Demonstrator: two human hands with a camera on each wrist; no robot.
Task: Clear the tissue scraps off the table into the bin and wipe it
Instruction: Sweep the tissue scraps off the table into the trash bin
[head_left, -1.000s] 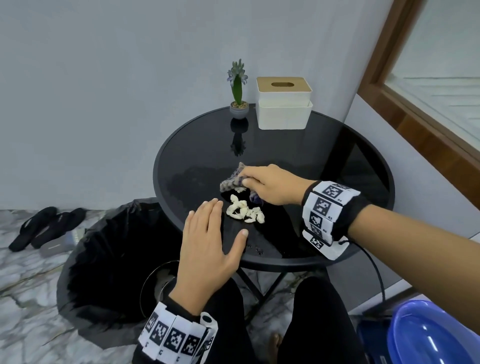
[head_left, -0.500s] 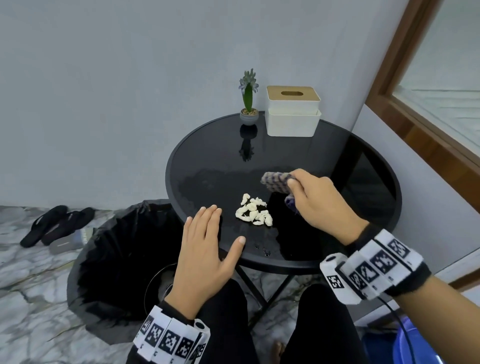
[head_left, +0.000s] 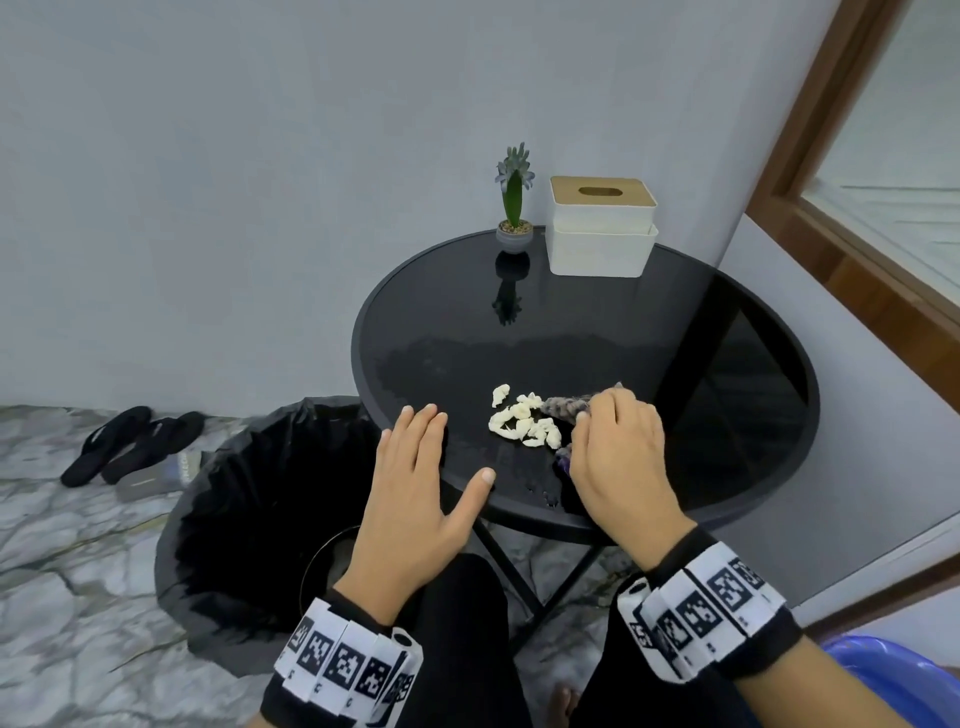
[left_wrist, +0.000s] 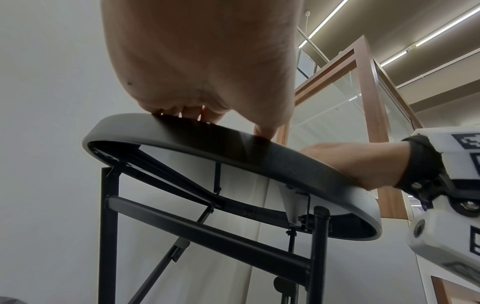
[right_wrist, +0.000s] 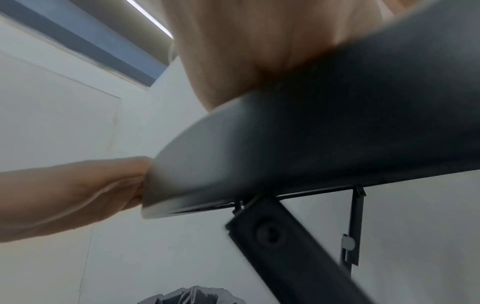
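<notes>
Several white tissue scraps (head_left: 524, 422) lie in a small pile near the front of the round black glass table (head_left: 727, 364). My right hand (head_left: 615, 452) grips a grey-purple cloth (head_left: 566, 408) and holds it on the table just right of the pile, touching it. My left hand (head_left: 415, 467) lies flat with straight fingers at the table's front-left edge, left of the scraps, thumb spread. The bin (head_left: 270, 519), lined with a black bag, stands on the floor below that edge. In the wrist views both hands show only from beneath the table rim (left_wrist: 233, 148).
A small potted plant (head_left: 514, 213) and a white tissue box with a wooden lid (head_left: 602, 228) stand at the table's back. Black sandals (head_left: 130, 447) lie on the marble floor at left. A blue basin (head_left: 893, 680) sits at bottom right. A wall and window frame close in on the right.
My right hand with the cloth swung from behind the scraps round to their right side and came down onto the table against the pile. My left hand stayed put.
</notes>
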